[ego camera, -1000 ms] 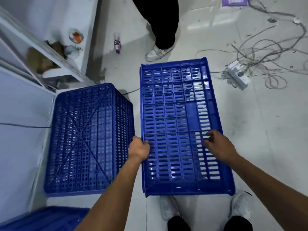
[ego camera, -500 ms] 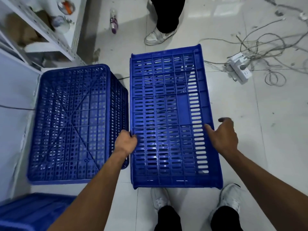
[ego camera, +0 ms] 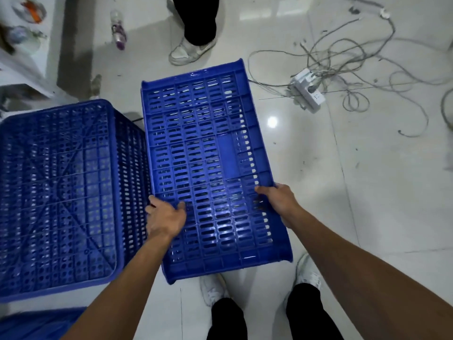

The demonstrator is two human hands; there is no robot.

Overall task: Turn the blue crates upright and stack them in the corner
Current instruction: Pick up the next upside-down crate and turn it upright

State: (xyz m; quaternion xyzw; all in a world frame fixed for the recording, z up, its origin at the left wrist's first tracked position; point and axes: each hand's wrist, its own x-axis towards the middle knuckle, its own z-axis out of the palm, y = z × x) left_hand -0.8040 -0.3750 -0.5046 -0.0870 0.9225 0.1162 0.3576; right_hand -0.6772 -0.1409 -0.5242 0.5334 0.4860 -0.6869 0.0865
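A shallow blue slotted crate (ego camera: 208,153) fills the middle of the head view, its flat perforated face turned up toward me. My left hand (ego camera: 166,217) grips its left long edge, thumb on top. On the opposite long edge my right hand (ego camera: 279,204) is closed over the rim. A taller blue crate (ego camera: 61,192) stands bottom-up just to the left, its side touching or nearly touching the held crate. The corner of a third blue crate (ego camera: 36,322) shows at the bottom left.
Another person's legs and white shoe (ego camera: 188,49) stand just beyond the crate. A power strip (ego camera: 308,93) with tangled cables (ego camera: 348,52) lies on the tiled floor at the right. A bottle (ego camera: 119,29) lies near white shelving (ego camera: 22,45) at the top left. My own shoes are below the crate.
My right hand has moved from beside the crate onto its right edge and closed on it. The crate has tilted and swung slightly, its far end toward the left.
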